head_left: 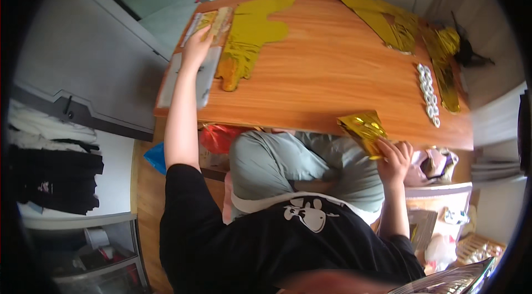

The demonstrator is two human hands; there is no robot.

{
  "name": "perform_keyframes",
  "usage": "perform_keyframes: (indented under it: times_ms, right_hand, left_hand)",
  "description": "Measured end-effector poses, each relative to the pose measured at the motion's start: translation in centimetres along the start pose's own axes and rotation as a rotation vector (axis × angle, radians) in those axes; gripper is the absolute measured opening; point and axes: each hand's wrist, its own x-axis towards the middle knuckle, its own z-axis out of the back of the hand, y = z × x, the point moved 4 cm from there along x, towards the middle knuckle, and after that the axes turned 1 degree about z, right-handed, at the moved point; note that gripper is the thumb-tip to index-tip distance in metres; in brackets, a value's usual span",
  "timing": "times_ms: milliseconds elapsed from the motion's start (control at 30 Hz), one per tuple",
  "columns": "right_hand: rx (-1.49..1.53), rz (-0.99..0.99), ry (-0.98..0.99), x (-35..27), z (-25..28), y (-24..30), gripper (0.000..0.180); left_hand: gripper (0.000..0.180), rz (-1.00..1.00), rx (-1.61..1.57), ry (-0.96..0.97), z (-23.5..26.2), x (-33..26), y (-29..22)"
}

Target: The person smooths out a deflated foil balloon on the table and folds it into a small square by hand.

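My left hand (198, 49) reaches to the far left of the table, over some flat printed packets (223, 19). Its fingers are partly hidden and blurred, so whether they grip a packet is unclear. At the near edge, right of the middle, my right hand (394, 158) has its fingers closed on a crumpled gold foil balloon (363, 127), which lies partly on the table. Beside the packets a flat gold foil balloon (256, 22) with rounded lobes is spread out. Another flat gold foil piece (382, 20) lies at the far right.
A narrow gold foil piece (446, 81) and a row of white rings (428, 94) lie along the right side of the wooden table (316, 72). A pale flat sheet (208, 81) sits at the left edge. Under the table's front is a red bag (219, 138).
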Motion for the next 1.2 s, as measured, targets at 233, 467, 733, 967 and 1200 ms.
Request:
perform_keyframes:
  times_ms: [233,467,733,967,1200]
  right_hand:
    - [0.863,-0.815,-0.4,-4.3,0.1,-3.4,0.02]
    - [1.208,-1.087,-0.463,-7.8,0.3,-2.7,0.025]
    - [1.292,-1.175,-0.455,-9.1,-0.5,-2.4,0.024]
    - [1.375,-1.267,-0.468,-8.7,-1.3,-1.4,0.02]
    - [1.403,-1.239,-0.447,-9.9,-1.6,-2.2,0.022]
  left_hand:
    - [0.075,0.005,0.668,-0.028,-1.0,8.0,5.9]
    - [0.056,0.204,0.547,0.004,-4.3,9.8,6.7]
    - [0.049,0.154,0.51,0.004,-3.7,10.0,7.2]
    - [0.049,0.161,0.446,0.07,-4.6,9.9,6.4]
    - [0.049,0.146,0.36,0.089,-4.6,12.4,10.2]
